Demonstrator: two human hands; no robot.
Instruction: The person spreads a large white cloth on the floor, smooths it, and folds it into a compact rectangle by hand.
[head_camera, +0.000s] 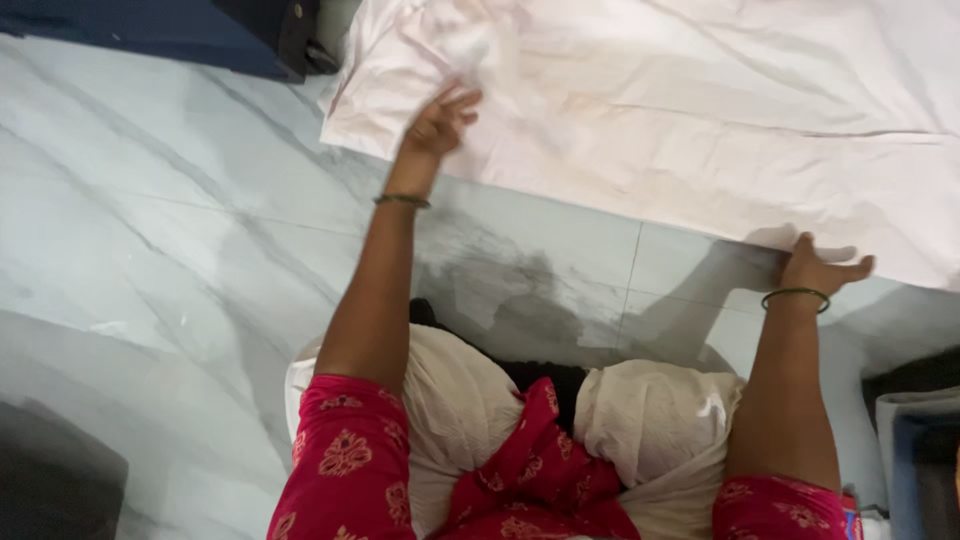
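Observation:
A large pale pink sheet (700, 110) lies spread on the marble floor (180, 220) in front of me. My left hand (438, 122) reaches forward and rests flat on the sheet near its left corner, fingers spread. My right hand (818, 268) grips the near edge of the sheet at the right, lifting it slightly off the floor. Both wrists wear a thin green bangle. My knees in cream trousers and a red patterned top fill the bottom of the view.
A dark blue object (200, 35) stands at the top left beside the sheet's corner. A grey and blue item (920, 440) sits at the right edge. Light marble tiles stretch to the left.

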